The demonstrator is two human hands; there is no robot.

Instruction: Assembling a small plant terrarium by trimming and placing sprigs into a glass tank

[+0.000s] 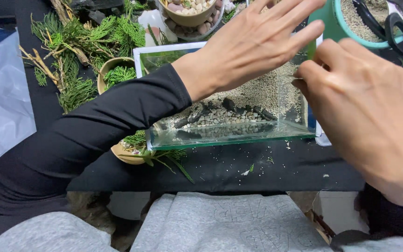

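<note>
I see a rectangular glass tank [229,135] on the black desk [267,168], holding pale sand, a band of small pebbles [220,117] and dark stones. My left hand [253,44] hovers over it, its grip spread, fingers straight. My right hand [369,107] is at the tank's right end, thumb and forefinger pressed together; on what, I cannot tell. Cedar sprigs [80,51] lie left; scissors [392,23] rest in a teal bowl [336,28].

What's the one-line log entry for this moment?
left hand: open, over glass tank | right hand: pinching at tank edge | gravel inside
</note>
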